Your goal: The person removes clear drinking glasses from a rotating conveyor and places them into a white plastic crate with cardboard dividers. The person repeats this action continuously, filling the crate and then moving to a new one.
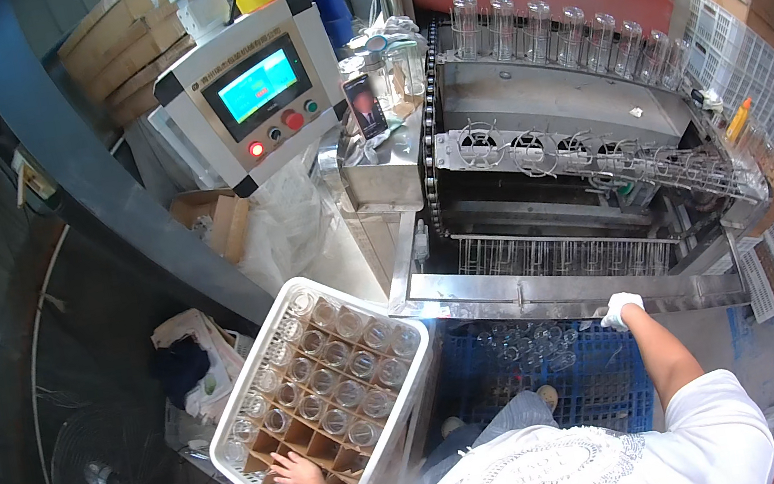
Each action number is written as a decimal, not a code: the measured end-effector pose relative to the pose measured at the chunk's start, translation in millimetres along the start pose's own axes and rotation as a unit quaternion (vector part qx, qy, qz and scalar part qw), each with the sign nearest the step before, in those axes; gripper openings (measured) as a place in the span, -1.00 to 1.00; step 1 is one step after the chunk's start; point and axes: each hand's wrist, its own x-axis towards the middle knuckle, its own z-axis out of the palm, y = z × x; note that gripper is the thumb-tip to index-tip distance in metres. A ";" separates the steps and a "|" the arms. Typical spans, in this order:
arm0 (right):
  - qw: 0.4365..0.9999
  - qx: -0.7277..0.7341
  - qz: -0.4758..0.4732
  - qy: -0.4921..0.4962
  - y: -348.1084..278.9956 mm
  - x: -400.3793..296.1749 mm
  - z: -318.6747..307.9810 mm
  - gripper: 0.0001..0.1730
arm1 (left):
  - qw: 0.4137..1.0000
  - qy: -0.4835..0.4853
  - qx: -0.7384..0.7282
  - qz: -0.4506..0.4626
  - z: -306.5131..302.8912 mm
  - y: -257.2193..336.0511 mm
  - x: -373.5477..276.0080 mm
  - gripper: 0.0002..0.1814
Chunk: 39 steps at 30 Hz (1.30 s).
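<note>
My left hand [297,473] is bare, fingers apart, over the cardboard dividers [307,446] at the near end of a white plastic crate [303,286]. Clear glass jars [335,421] fill most cells of the crate; several cells around my hand hold no jar. My right hand [622,311] wears a white glove and is at the front metal ledge [517,297] of a machine. Its fingers are partly hidden, and I cannot tell whether they grip the ledge. At the back of the machine, a row of glass jars [536,32] stands in wire holders.
Wire ring holders [532,150] without jars cross the machine beside a drive chain [429,159]. A control panel [257,95] with a lit screen hangs at left; a phone [366,107] leans near it. Loose glass jars [532,344] lie on a blue plastic pallet [600,390] by my feet.
</note>
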 end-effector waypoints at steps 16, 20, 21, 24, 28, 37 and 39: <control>0.999 -0.019 0.041 -0.030 -10.9 -7.2 -5.1 -0.44 | 0.987 0.067 0.096 0.108 38.9 2.0 -8.8 -0.38; 0.998 -0.032 0.049 -0.024 -11.7 -2.8 -1.7 -0.45 | 0.981 0.060 0.073 0.169 37.2 -8.3 -24.6 -0.35; 0.998 -0.034 0.050 -0.021 -11.4 -3.3 -1.9 -0.46 | 0.979 0.042 0.081 0.183 37.3 -12.3 -29.9 -0.34; 0.999 -0.019 0.050 -0.004 -9.6 -0.3 0.1 -0.47 | 0.971 -0.021 0.086 0.221 31.2 -17.8 -41.4 -0.32; 0.999 -0.017 0.043 -0.011 -11.0 -5.2 -1.0 -0.48 | 0.954 -0.130 0.061 0.262 15.9 -25.7 -60.1 -0.40; 0.999 0.012 0.029 0.020 -4.9 0.1 11.2 -0.54 | 0.945 -0.049 -0.076 0.315 34.6 -38.7 -119.5 -0.44; 1.000 0.007 0.027 0.002 -8.2 -4.2 4.9 -0.54 | 0.928 0.014 -0.101 0.358 39.4 -34.2 -143.6 -0.52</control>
